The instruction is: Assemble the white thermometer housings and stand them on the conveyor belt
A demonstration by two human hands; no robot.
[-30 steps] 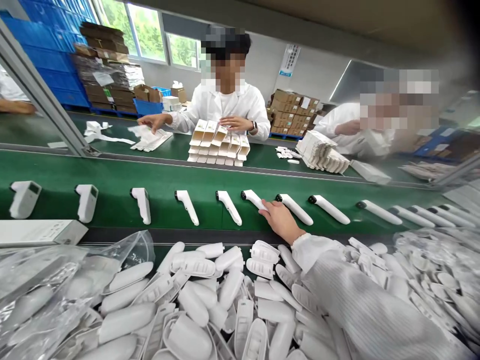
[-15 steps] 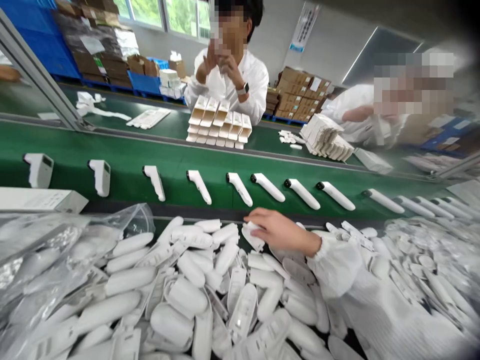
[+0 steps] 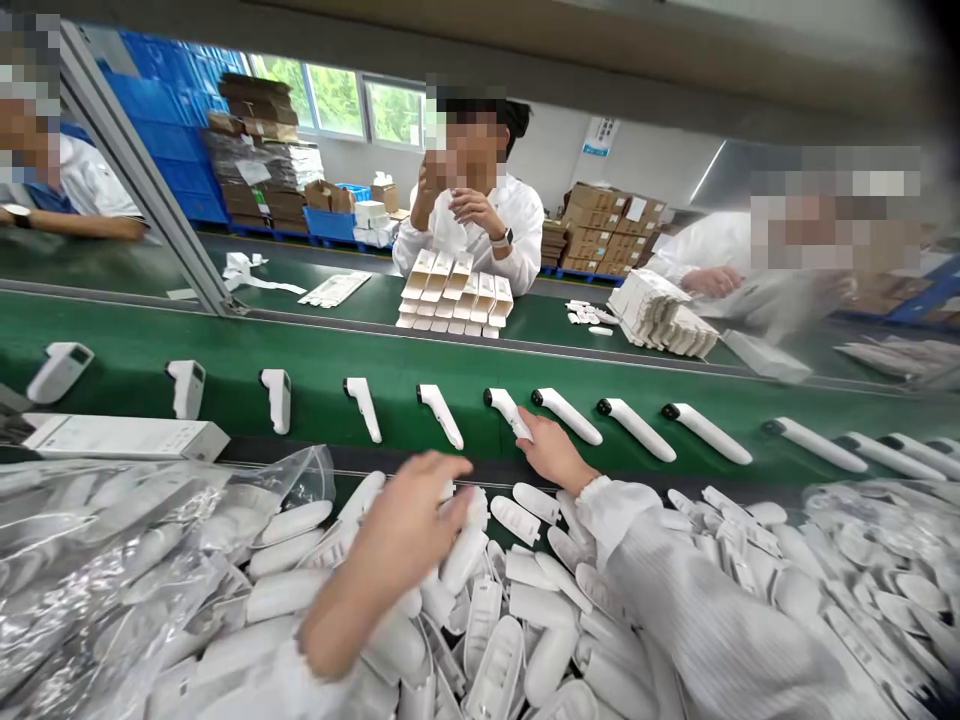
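Observation:
A row of white infrared thermometers with dark tips lies along the green belt. My right hand [image 3: 559, 452] has its fingers closed on the handle end of one thermometer [image 3: 508, 410], which still rests on the belt. My left hand [image 3: 409, 520] is over the heap of white plastic covers [image 3: 499, 665], with fingers stretched and thumb apart. White pieces show close to its fingertips; I see none held. Some loose covers [image 3: 516, 520] lie between the two hands at the heap's far edge.
Clear plastic bags [image 3: 300, 480] cover the heap's left side, beside a white box [image 3: 127, 437]. Another bagged pile [image 3: 885, 570] is on the right. Beyond the green belt [image 3: 480, 365], a co-worker [image 3: 517, 215] sits behind stacked open cartons [image 3: 454, 295]. A metal post [image 3: 142, 170] rises at left.
My right hand has left the covers and moved up onto a thermometer on the belt. My left hand has come into view over the heap. The view has tilted upward.

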